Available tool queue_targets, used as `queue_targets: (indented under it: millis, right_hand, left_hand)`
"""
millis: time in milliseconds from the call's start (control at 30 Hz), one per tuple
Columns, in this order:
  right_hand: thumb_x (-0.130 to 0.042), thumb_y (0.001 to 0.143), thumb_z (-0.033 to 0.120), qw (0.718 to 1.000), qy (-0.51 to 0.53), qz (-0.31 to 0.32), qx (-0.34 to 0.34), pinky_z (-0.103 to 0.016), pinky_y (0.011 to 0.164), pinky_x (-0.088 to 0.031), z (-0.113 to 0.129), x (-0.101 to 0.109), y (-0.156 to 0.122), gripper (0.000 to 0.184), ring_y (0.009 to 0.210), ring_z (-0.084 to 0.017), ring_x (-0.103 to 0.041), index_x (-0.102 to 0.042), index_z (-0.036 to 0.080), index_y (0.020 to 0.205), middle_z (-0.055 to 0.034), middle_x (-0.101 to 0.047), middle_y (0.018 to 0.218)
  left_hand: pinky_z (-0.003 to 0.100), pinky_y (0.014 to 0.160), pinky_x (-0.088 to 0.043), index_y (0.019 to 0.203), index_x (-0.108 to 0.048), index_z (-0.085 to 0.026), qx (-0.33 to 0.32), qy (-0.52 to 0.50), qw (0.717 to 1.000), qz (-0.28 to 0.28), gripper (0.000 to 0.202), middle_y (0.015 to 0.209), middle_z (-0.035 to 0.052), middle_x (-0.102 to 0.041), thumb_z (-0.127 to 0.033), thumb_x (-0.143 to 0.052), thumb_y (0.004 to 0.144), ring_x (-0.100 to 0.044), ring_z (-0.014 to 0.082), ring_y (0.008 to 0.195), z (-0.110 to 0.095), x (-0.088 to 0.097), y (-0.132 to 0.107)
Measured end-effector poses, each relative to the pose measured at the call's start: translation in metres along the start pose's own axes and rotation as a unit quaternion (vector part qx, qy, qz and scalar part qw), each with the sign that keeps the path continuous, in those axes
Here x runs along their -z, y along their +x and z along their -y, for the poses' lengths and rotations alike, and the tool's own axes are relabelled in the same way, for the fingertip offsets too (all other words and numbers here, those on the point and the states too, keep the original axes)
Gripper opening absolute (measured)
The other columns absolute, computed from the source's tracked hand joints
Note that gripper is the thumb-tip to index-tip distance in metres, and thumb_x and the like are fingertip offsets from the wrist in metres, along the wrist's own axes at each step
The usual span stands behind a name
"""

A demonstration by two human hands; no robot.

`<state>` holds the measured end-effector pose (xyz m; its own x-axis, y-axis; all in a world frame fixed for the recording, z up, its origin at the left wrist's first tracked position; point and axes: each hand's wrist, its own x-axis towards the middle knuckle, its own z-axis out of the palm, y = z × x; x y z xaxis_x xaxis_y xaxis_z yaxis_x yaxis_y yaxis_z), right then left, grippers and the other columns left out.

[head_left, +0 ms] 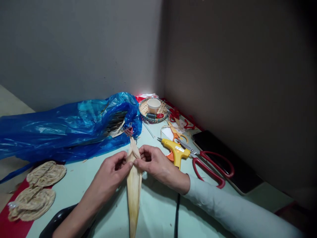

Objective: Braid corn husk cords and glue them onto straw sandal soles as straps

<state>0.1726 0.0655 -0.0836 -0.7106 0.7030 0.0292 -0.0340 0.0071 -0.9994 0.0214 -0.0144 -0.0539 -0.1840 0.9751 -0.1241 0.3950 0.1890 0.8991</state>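
A long, pale yellow dried leaf strip [134, 195] runs down the middle, wide in its lower half and narrow at the top. Its far end sits in a reddish binder clip [128, 131] by the blue bag. My left hand [115, 170] pinches the strip's left edge between thumb and fingers. On the opposite edge, my right hand [156, 162] has its thumb and fingertips closed on the strip. Both thumbs lie close together, where the strip looks folded inward. The fingertips behind the strip are hidden.
A blue plastic bag [61, 125] holding dark stalks lies left. Rightward are a yellow glue gun [177, 148], red-handled scissors [210, 165], orange-handled scissors [177, 132] and a black tablet-like device [230, 162]. A woven tray [143, 110] carries a cup. Braided pieces [46, 173] lie at left.
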Motion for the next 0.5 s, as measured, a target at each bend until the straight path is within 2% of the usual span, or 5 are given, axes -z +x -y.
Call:
queue_targets:
  millis: [167,333,500]
  right_hand:
    - [-0.063,0.074,0.017,0.999,-0.031,-0.021,0.0,-0.023,0.057,-0.035,0.0001,-0.0027,-0.0014,0.011,0.064,-0.012,-0.045,-0.052,0.019,0.077,0.004,-0.051,0.069]
    - [-0.061,0.072,0.014,0.998,-0.06,-0.03,-0.005,-0.024,0.057,-0.035,0.0029,-0.0039,-0.0024,0.011,0.064,-0.012,-0.045,-0.052,0.019,0.077,0.0036,-0.051,0.069]
    - [-0.061,0.072,0.014,0.998,-0.066,-0.024,-0.005,-0.024,0.057,-0.034,0.0076,-0.0034,-0.0045,0.012,0.063,-0.012,-0.043,-0.05,0.02,0.076,0.0048,-0.049,0.067]
  left_hand:
    - [0.029,0.06,-0.031,0.073,-0.053,-0.022,-0.003,0.019,1.0,-0.002,0.024,0.069,-0.0044,-0.047,-0.043,-0.061,0.079,-0.04,0.0177,0.066,0.0012,-0.0019,0.0005]
    - [0.031,0.062,-0.031,0.068,-0.047,-0.023,-0.008,0.026,1.0,-0.006,0.021,0.072,-0.0029,-0.052,-0.035,-0.061,0.079,-0.043,0.0187,0.069,-0.0024,-0.0043,-0.0025]
    - [0.031,0.068,-0.035,0.077,-0.059,-0.021,-0.003,-0.013,1.0,0.013,0.013,0.074,-0.0021,-0.057,-0.033,-0.06,0.08,-0.048,0.0201,0.076,-0.0056,-0.0034,-0.0028]
